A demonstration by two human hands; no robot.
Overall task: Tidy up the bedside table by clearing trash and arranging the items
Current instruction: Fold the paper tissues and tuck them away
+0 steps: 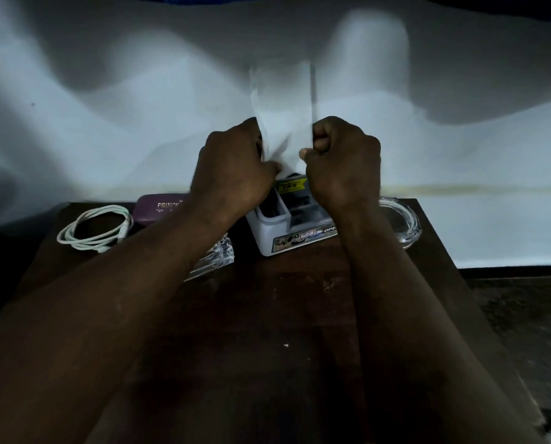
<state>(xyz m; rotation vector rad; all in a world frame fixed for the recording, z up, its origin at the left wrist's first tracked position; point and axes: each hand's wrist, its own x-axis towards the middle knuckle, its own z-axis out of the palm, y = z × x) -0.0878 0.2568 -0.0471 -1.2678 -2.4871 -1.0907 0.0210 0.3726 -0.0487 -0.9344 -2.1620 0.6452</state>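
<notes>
A white sheet of tissue paper (283, 100) stands upright between my two hands, above the back of the dark wooden bedside table (283, 315). My left hand (232, 174) grips its left edge with curled fingers. My right hand (344, 161) pinches its right edge in a fist. Right below the hands sits a white compartment organiser box (287, 232) with a yellow-labelled item inside. A coiled white cable (94, 229) lies at the table's back left, beside a purple case (158, 209).
A clear glass dish (402, 225) stands at the back right corner. A clear plastic object (216, 254) lies partly under my left forearm. A white wall rises right behind the table. Dark floor lies to the right of the table edge.
</notes>
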